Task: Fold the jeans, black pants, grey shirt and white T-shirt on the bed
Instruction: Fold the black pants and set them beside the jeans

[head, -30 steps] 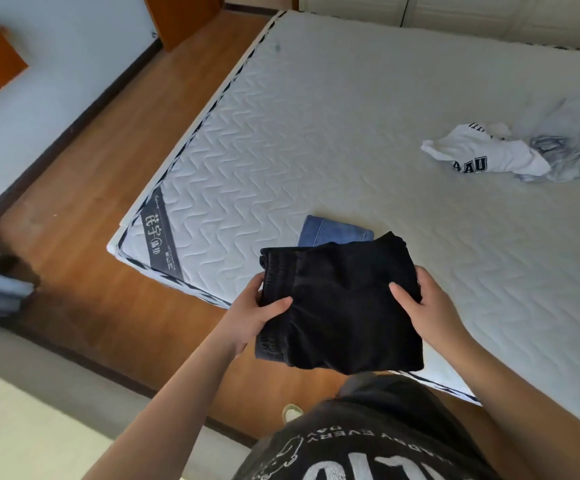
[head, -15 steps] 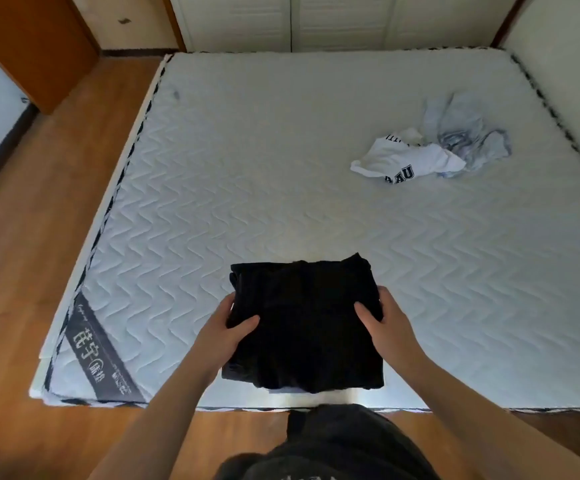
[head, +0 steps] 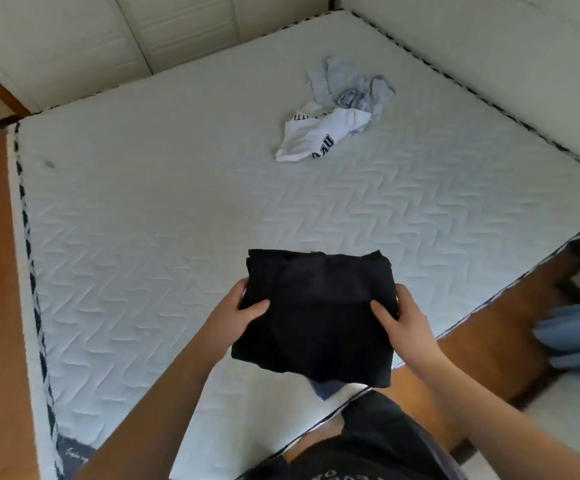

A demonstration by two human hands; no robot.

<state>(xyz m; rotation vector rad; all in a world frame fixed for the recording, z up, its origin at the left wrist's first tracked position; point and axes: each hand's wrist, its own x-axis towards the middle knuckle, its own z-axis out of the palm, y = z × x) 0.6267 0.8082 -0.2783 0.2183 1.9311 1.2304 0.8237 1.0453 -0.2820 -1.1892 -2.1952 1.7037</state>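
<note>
still gripped at its sides by left hand [head: 238, 311] and right hand [head: 404, 315], folded black pants [head: 318, 313] now cover the jeans [head: 326, 389].

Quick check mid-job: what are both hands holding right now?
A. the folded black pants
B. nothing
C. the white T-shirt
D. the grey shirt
A: the left hand and right hand grip opposite sides of the folded black pants, while the white T-shirt and grey shirt lie crumpled farther up the bed.
</note>
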